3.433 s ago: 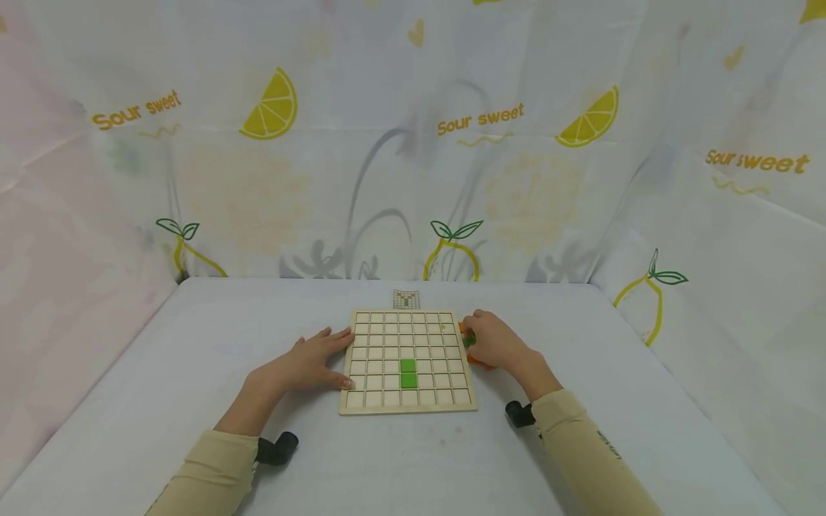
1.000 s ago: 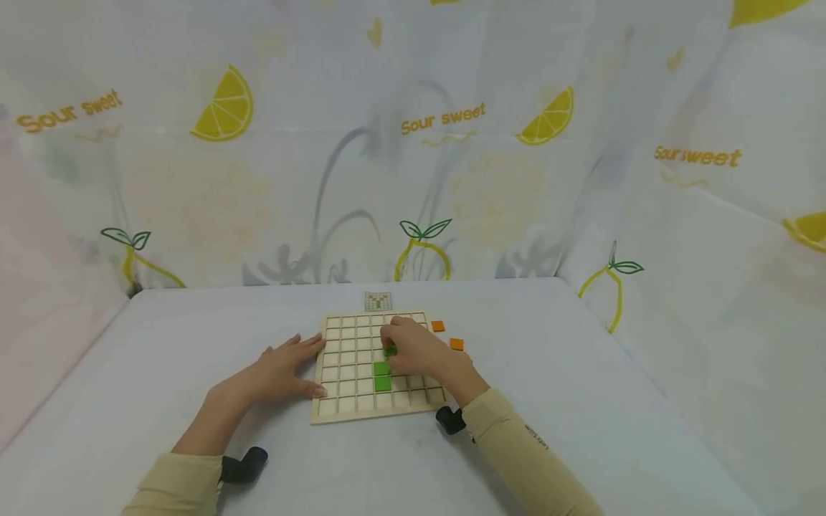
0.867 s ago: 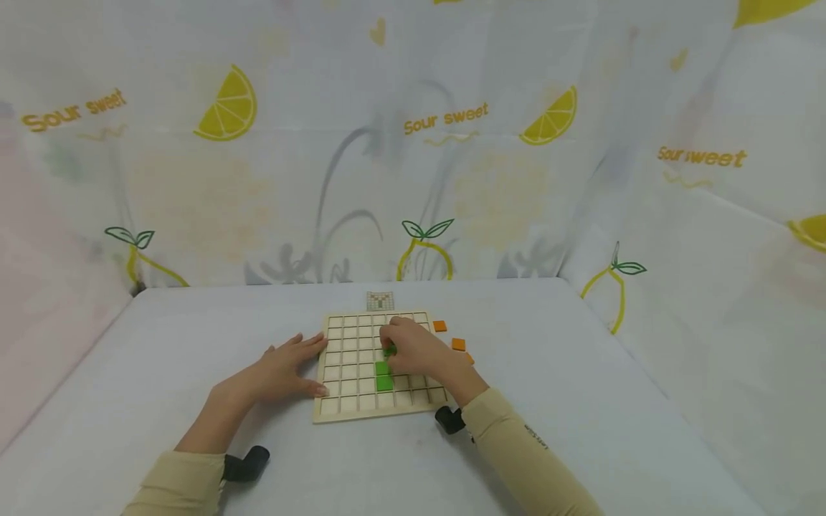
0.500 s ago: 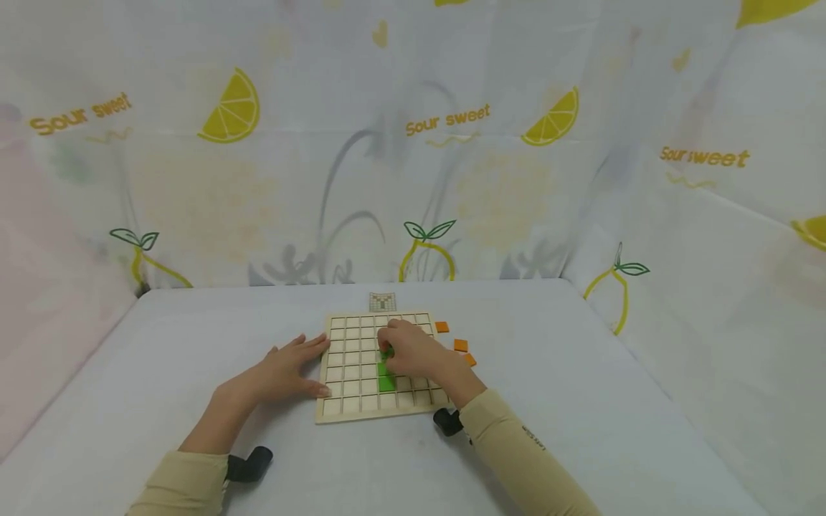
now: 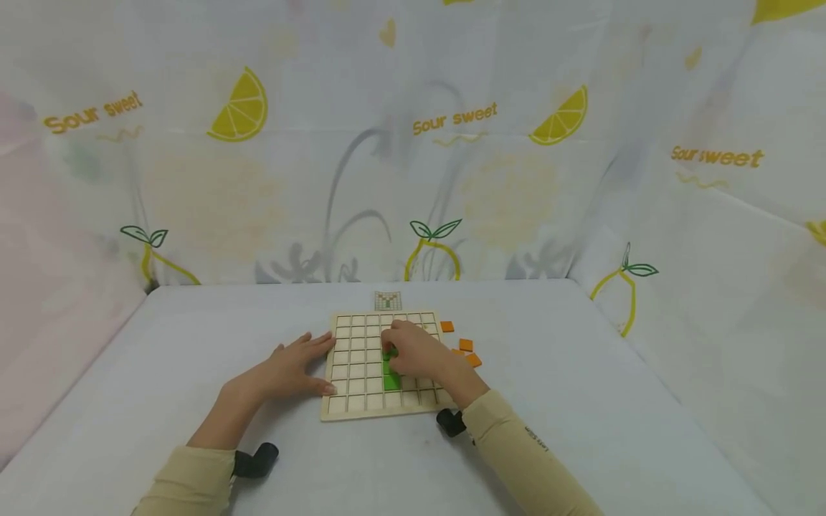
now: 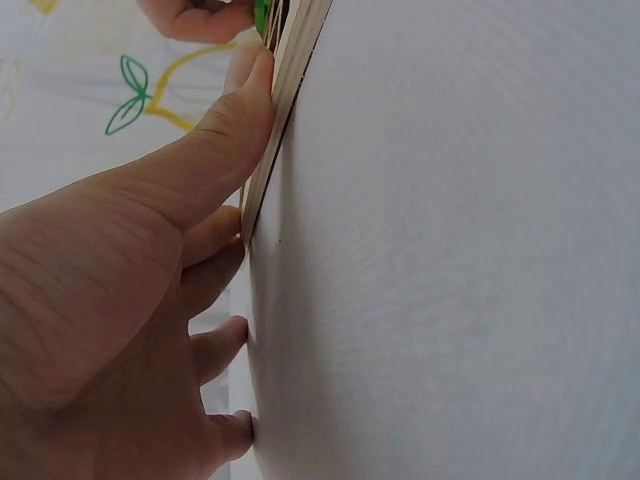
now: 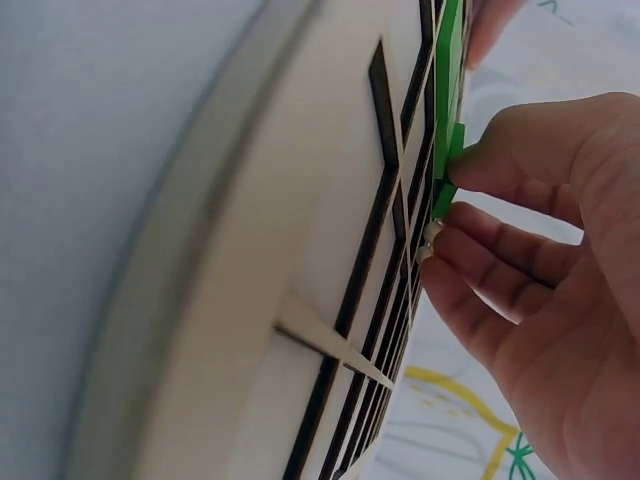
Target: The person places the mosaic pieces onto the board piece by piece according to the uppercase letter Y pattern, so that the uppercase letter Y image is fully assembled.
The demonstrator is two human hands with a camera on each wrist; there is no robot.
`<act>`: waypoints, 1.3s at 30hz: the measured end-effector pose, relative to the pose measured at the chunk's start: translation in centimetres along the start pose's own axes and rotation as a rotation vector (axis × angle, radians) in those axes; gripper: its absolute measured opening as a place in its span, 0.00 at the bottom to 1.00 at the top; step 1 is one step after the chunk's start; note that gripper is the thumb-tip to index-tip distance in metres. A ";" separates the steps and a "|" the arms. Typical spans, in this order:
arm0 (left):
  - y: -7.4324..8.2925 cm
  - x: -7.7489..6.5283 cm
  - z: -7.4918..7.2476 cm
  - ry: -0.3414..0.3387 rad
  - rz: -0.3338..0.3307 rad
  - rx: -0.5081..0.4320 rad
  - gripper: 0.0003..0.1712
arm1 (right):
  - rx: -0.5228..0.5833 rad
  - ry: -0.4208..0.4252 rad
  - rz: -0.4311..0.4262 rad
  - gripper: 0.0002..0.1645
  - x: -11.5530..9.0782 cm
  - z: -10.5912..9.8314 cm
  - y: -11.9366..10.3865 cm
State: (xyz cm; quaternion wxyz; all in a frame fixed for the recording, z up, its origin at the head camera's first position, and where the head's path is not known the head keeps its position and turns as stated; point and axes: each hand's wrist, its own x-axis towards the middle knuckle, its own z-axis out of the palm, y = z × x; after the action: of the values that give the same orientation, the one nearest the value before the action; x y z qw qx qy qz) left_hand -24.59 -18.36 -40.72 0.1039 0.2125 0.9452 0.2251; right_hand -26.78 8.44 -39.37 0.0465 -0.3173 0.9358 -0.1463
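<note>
A wooden grid board (image 5: 357, 369) lies on the white table. My left hand (image 5: 293, 369) rests along its left side, thumb on the rim and the fingers spread; in the left wrist view the thumb presses on the board's edge (image 6: 285, 110). Over the middle of the grid my right hand (image 5: 418, 351) pinches a green square tile (image 5: 390, 354) between thumb and fingers. This tile is low at the board, just beyond the green tiles (image 5: 392, 383) lying in the same column. In the right wrist view, the fingertips touch the grid; part of the held tile is hidden.
Several orange square tiles (image 5: 466, 345) lie loose on the table at the board's right side. Behind the board is a small card (image 5: 388, 300) printed with a grid pattern. A lemon-print cloth (image 5: 361, 179) hangs around the table.
From the board's right side, my right hand has brought a green tile over the middle column, then lowered it slightly. My left hand stays at the left edge. The head view has shifted.
</note>
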 end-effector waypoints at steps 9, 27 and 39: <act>-0.3 0.1 0.1 0.001 0.001 -0.010 0.60 | -0.022 0.034 -0.058 0.12 -0.1 -0.1 0.0; -0.3 0.2 0.1 -0.003 -0.004 -0.001 0.59 | -0.033 0.028 -0.014 0.11 -0.7 -0.5 1.0; -0.2 0.2 -0.1 -0.005 0.003 -0.007 0.59 | 0.018 0.058 0.031 0.16 -1.4 -1.6 2.5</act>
State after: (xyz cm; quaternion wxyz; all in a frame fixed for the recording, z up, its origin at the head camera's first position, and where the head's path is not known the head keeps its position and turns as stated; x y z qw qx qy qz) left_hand -24.82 -18.49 -40.78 0.1068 0.2141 0.9439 0.2278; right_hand -27.39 11.60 -38.56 0.0244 -0.2980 0.9402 -0.1630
